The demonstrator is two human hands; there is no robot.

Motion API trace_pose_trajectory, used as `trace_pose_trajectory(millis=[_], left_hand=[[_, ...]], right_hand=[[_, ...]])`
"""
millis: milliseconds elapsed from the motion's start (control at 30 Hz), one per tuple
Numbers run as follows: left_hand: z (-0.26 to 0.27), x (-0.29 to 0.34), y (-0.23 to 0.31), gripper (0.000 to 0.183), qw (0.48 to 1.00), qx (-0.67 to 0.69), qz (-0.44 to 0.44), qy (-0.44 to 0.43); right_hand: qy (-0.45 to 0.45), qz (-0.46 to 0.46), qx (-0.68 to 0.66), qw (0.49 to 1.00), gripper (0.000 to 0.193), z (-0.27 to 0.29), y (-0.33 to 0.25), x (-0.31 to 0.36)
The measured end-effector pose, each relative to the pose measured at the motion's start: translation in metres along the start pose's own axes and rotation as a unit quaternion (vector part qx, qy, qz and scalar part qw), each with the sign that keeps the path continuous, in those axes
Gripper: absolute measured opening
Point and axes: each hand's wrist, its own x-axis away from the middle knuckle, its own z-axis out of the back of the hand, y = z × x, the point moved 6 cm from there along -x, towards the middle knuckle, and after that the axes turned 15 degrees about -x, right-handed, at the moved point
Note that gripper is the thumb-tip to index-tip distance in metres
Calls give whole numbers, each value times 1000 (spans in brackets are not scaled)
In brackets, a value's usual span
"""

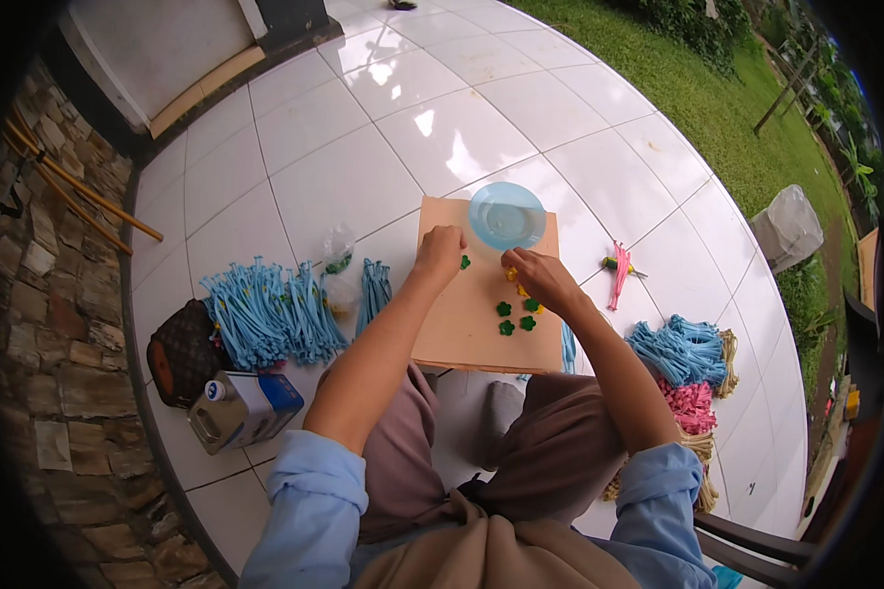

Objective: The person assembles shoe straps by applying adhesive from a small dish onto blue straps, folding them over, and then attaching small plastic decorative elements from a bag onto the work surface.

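Note:
A low board covered in brown cardboard (462, 329) stands in front of my knees. My left hand (442, 255) is closed over its left side, with a small green flower-shaped piece (465, 262) right beside the fingers. At the right side, my right hand (540, 275) is bent with its fingertips together, next to small yellow pieces (511, 275). What either hand holds is hidden. Several green flower pieces (504, 309) lie on the cardboard below my right hand. A translucent blue bowl (507, 216) sits at the board's far edge, beyond both hands.
To the left lie bundles of light blue cords (270, 312), a clear plastic bag (340, 280), a dark patterned bag (182, 353) and a metal can (246, 410). To the right are a pink bundle with a screwdriver (620, 275), blue cords (680, 350) and pink cords (690, 406).

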Motion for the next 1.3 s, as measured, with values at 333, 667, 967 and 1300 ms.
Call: trace_pose_trajectory(millis=[333,667,967,1300], left_hand=[[8,7,31,22,903,376,-43,-203],[32,-6,0,15,951,299,40,73],[32,-9,-9,15,962,257,61,71],[24,-5,3,22,891,438,109,-51]], right_hand=[[145,-76,-244,956,23,20,-4,-21],[180,-90,-36,979,23,9,19,-24],[144,-77,130,978,28,-3,19,-25],[233,-2,58,971,25,29,-24,-37]])
